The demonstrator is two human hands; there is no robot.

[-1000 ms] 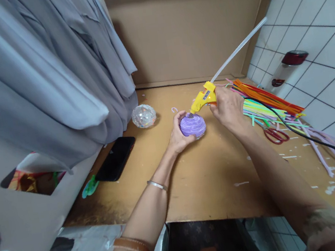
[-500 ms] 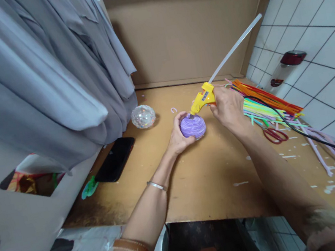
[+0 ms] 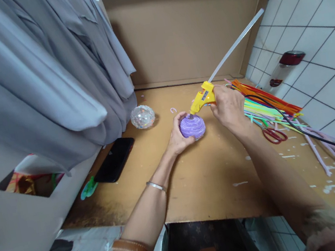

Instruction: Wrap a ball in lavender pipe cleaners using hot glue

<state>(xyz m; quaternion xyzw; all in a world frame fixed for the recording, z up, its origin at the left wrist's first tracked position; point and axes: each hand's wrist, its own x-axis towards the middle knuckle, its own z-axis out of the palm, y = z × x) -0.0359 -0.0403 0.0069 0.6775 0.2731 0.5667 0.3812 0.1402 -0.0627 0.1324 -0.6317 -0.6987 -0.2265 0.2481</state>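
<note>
My left hand [image 3: 179, 135] is curled around a round purple ball [image 3: 192, 127] whose surface is ridged in rings, like wound pipe cleaner. My right hand [image 3: 228, 104] grips a yellow hot glue gun [image 3: 202, 97], its nozzle down at the top of the ball. Whether the tip touches the ball, I cannot tell. A long translucent glue stick [image 3: 236, 45] sticks out of the gun's back, up to the right. Left of the ball sits a clear faceted ball [image 3: 142, 117], and a small pink curved piece [image 3: 173, 110] lies between them.
Orange and pastel pipe cleaners [image 3: 265, 98] lie at right with red-handled scissors [image 3: 274, 135] and a black cable [image 3: 320, 138]. A black phone [image 3: 114, 160] and green clip [image 3: 88, 188] lie left. Grey cloth [image 3: 85, 92] hangs over the left side; a cardboard panel [image 3: 190, 31] stands behind.
Both hands, the purple ball and the glue gun hold almost the same position. The glue stick's far end has risen slightly, and the whole view has shifted a little.
</note>
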